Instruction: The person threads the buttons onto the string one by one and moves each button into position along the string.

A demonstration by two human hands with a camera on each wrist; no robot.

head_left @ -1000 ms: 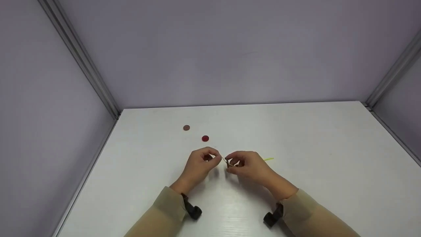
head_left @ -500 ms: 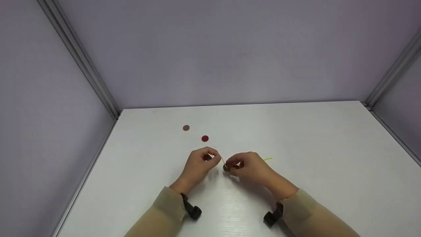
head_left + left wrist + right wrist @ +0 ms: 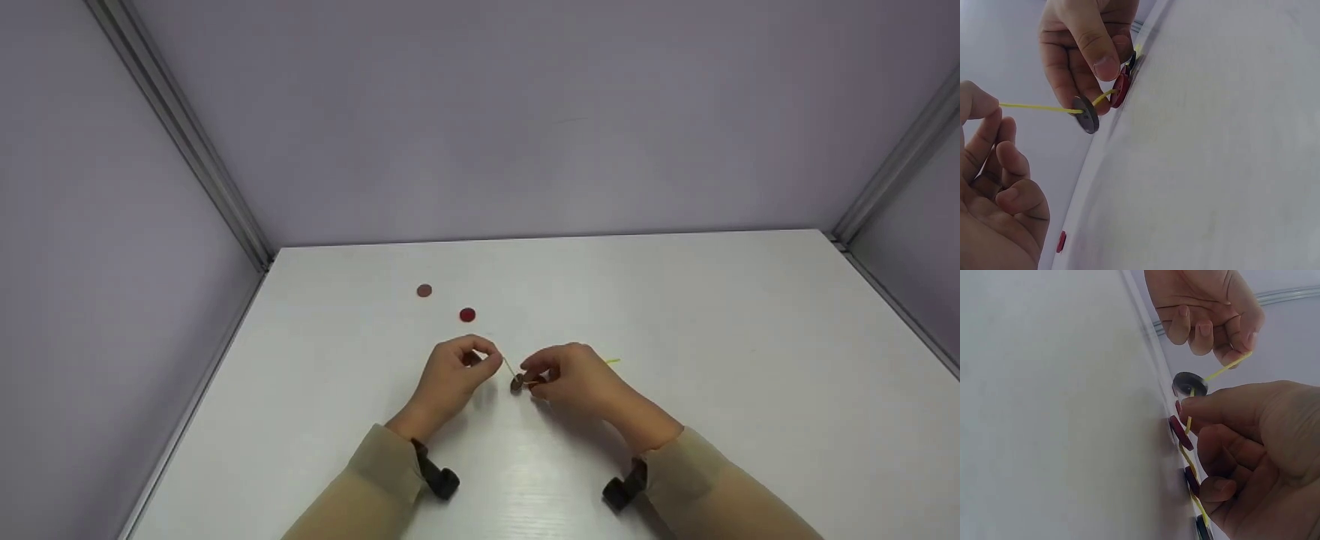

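Two loose buttons [image 3: 467,315] lie beyond my left hand [image 3: 456,375] | it pinches the yellow cord [image 3: 1039,107] end | my right hand [image 3: 574,375] pinches cord beside threaded grey button [image 3: 1086,114]

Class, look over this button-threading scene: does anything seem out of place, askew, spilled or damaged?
Nothing stands out. The left hand pinches the yellow cord, the right hand holds the threaded buttons, and two loose buttons lie flat on the white table.

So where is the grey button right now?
The grey button is threaded on the yellow cord, between the left hand and right hand.
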